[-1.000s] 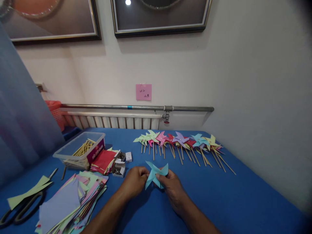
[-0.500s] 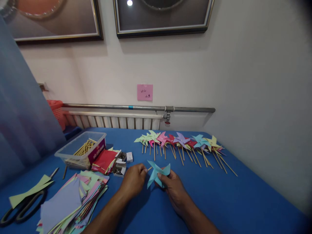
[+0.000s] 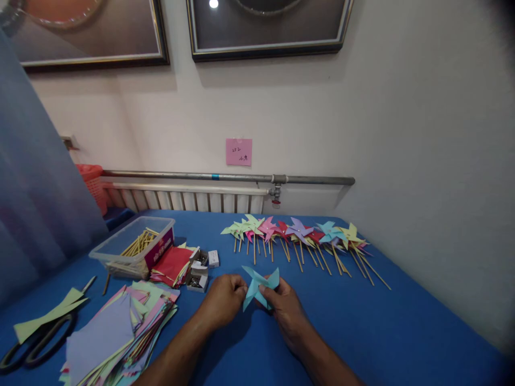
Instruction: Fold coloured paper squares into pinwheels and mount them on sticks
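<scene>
A light-blue paper pinwheel (image 3: 254, 285) is held over the blue table in front of me. My right hand (image 3: 284, 305) pinches it from the right, with the thumb on its front near the middle. Just left of its blades, my left hand (image 3: 227, 297) is closed, its fingers curled around a thin wooden stick that they now mostly hide. Whether the stick touches the back of the pinwheel I cannot tell. To the left of this hand stand small open boxes of metal pins (image 3: 196, 281).
Several finished pinwheels (image 3: 300, 230) on sticks lie in a row at the back. On the left are a clear plastic box (image 3: 120, 244) of sticks, red paper squares (image 3: 173, 265), a stack of coloured paper (image 3: 104, 335) and black-handled scissors (image 3: 52, 340) under green paper.
The stick's end, which showed between my left hand and the pinwheel, is now out of sight. The gap between the hand and the blades has narrowed. The pinwheel has turned slightly.
</scene>
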The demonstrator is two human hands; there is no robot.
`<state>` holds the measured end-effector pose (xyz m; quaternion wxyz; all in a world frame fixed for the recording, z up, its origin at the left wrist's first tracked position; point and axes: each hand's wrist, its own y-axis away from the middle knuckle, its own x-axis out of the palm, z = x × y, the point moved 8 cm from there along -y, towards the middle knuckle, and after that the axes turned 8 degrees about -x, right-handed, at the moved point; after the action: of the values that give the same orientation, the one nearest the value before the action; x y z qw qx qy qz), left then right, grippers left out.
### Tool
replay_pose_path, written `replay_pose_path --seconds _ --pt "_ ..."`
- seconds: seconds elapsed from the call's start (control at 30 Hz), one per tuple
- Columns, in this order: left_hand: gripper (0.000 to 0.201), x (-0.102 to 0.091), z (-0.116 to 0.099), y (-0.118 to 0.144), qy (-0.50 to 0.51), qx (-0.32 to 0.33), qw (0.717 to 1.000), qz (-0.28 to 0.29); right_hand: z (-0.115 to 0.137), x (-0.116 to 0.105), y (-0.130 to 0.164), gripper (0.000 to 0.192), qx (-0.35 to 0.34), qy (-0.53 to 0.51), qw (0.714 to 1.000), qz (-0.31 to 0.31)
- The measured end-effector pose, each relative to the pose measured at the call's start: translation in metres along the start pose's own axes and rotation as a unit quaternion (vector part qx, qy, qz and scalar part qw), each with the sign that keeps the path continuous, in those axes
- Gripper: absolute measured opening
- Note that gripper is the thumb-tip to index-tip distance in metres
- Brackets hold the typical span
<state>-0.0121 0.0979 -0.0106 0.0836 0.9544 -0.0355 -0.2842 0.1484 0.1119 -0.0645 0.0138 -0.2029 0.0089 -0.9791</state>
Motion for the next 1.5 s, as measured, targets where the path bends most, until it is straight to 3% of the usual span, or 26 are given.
replay_pose_path --seconds 1.1,1.5 --pt "0.024 0.0034 -0.0021 0.0024 0.021 -0.015 0.999 0.026 0.0043 -0.001 -0.0014 0.038 -0.039 0.064 0.997 0.014" --pt "0.023 0.0058 0.001 0.001 -0.002 -0.008 1.0 0.016 0.0097 -0.0025 0.0002 0.032 -0.047 0.089 0.995 -0.009"
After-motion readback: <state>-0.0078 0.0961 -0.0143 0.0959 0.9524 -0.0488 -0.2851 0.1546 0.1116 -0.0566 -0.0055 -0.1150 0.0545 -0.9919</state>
